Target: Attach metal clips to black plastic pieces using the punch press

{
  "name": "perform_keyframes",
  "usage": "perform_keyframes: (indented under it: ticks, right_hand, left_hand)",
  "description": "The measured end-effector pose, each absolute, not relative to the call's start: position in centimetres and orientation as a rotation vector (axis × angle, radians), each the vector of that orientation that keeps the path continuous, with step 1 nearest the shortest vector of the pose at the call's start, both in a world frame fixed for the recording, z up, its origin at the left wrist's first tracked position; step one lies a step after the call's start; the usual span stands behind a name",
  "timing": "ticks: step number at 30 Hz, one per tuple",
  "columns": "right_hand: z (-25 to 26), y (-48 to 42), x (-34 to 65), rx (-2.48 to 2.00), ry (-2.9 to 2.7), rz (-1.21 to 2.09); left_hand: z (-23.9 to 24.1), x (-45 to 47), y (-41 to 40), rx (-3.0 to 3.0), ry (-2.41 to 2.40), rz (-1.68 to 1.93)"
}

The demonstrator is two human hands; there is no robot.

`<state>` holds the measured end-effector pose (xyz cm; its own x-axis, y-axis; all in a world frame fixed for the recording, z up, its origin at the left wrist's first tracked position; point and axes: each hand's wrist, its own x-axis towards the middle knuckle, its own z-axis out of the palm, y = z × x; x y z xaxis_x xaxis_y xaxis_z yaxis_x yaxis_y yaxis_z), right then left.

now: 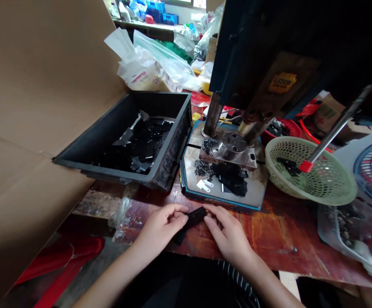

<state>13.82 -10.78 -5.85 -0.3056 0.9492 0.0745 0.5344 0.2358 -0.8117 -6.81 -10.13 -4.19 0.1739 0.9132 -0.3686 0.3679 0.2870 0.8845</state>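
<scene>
Between my two hands, just above the table's front part, is a small flat black rectangular piece (196,216). My left hand (169,220) pinches its left end between thumb and fingers. At the other end, the thumb and fingertips of my right hand (223,226) close on it. A second dark piece (180,236) shows below my left fingers, partly hidden. Straight ahead, the press base (198,171) carries a pile of black flat pieces (233,179), small metal parts (201,167) and a few white tabs (204,185). A round metal die block (232,146) sits behind them.
A dark bin (165,171) with many black pieces stands left, beside a large cardboard sheet (44,85). The press head (269,51) overhangs the base. At right are a green basket (333,192), a metal lever with red tip (330,128) and a clear tub (333,231).
</scene>
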Motion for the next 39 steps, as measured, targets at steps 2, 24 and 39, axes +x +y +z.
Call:
perform_keyframes:
  ticks: [2,24,39]
  right_hand:
    - [-5.8,-10.8,14.1,-1.276,-1.892,0.928]
    - [-4.5,-10.3,15.0,-1.481,-1.100,1.486]
    - [-4.0,-11.5,14.6,-1.188,-0.620,1.557]
  left_hand:
    - [-3.7,-6.4,-10.2,1.155,1.346,0.638]
    - [-2.7,-5.8,-10.9,1.370,1.398,0.595]
    - [-5.3,-6.2,-12.4,2.093,1.633,0.289]
